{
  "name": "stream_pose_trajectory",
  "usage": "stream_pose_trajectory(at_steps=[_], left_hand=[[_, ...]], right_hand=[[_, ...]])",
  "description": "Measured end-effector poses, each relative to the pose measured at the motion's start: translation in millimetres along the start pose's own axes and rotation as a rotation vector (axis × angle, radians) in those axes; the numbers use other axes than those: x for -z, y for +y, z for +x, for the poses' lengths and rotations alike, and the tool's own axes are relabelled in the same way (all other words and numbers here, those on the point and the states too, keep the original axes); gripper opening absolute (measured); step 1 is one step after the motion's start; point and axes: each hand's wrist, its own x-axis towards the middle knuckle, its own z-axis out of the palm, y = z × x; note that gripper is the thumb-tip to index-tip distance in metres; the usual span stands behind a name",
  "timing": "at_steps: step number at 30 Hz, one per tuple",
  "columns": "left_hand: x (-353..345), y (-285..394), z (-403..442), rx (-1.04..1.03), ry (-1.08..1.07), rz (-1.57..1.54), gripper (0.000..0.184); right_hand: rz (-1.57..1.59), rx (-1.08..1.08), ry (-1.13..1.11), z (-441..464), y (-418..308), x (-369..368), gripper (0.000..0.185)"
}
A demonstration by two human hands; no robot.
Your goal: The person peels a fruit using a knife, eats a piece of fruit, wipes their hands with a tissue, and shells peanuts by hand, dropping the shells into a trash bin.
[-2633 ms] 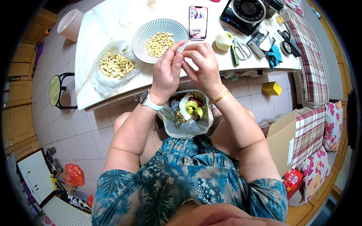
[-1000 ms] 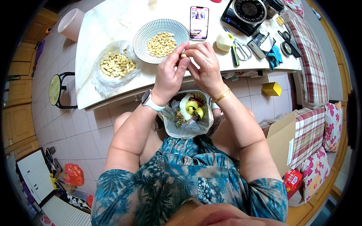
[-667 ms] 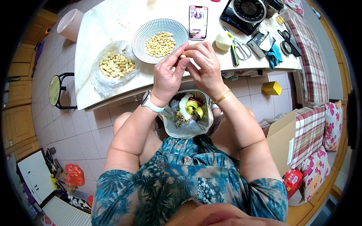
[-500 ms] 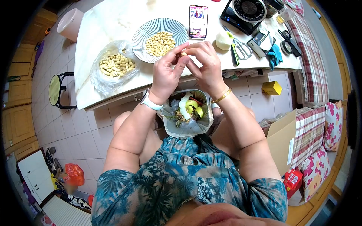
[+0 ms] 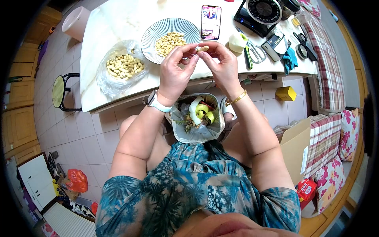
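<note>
A pale tan peanut (image 5: 203, 48), seemingly in its shell, is pinched at the fingertips of both hands above the table's front edge. My left hand (image 5: 177, 73), closed, has its thumb and index finger at the peanut's left end. On the other side, my right hand (image 5: 223, 65) grips it between thumb and fingers. Just behind the left hand, a blue-striped bowl (image 5: 148, 39) holds many shelled peanuts (image 5: 169, 41). To its left lies a clear plastic bag (image 5: 106, 81) of unshelled peanuts (image 5: 125, 66). Below the hands, a lined bin (image 5: 194, 136) contains green peels and other scraps.
A phone (image 5: 211, 23) with a lit screen lies behind my right hand. Rightward are a partly peeled fruit (image 5: 237, 42), a green-handled knife (image 5: 248, 58), scissors (image 5: 258, 54), a teal cloth (image 5: 290, 60) and a black appliance (image 5: 258, 17). A yellow box (image 5: 286, 93) is on the floor.
The peanut shows more plainly between my fingertips, which have shifted slightly up. My right hand has turned a little and its fingers have moved. The whole view has drifted slightly.
</note>
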Motion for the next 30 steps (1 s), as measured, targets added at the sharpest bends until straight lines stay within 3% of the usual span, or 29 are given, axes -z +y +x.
stream_pose_trajectory(at_steps=[11,23,26,30], left_hand=[[-4,-13,-3,0.16,0.01,-0.24,0.022],[-5,-17,-3,0.203,0.038,-0.352,0.019],[-6,-11,-2,0.262,0.047,-0.515,0.016],[-3,-14,-3,0.244,-0.005,-0.486,0.02]], right_hand=[[0.199,-0.092,-0.06,1,2,3,0.02],[-0.076,0.178,-0.062,4,0,6,0.014],[0.044,0.094,-0.076,2,3,2,0.014],[0.279,-0.079,-0.028,-1,7,-2,0.017]])
